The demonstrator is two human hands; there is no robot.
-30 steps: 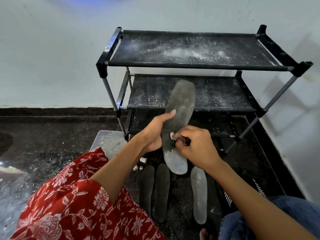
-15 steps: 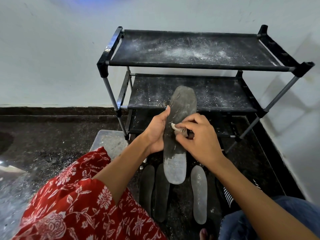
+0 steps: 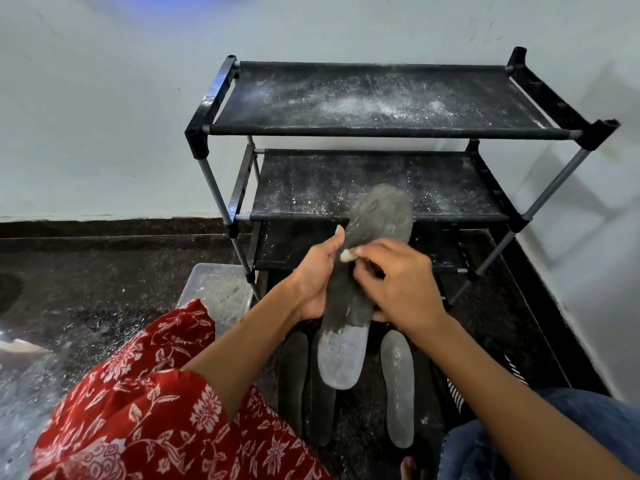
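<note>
Both hands work close together before the dusty black shoe rack [image 3: 391, 132]. My left hand [image 3: 317, 280] grips the grey insole [image 3: 346, 306] from behind, upright above other insoles [image 3: 396, 386] on the floor. My right hand [image 3: 401, 287] pinches a small white lump [image 3: 346, 255] against its middle. I judge that rubbing is underway. Next I'd draw the lump toward the toe, pressing evenly.

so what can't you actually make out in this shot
All in the head view:
- the white lump: mostly covered by the right hand pinching it, so I cannot tell what it is.
- the left hand: its fingers are hidden behind the insole it holds.
- the lowest shelf: blocked by the insole and both hands.
- the striped thing: cut off by the right forearm.
- the clear tub: partly covered by the red cloth, and its contents are blurred.
</note>
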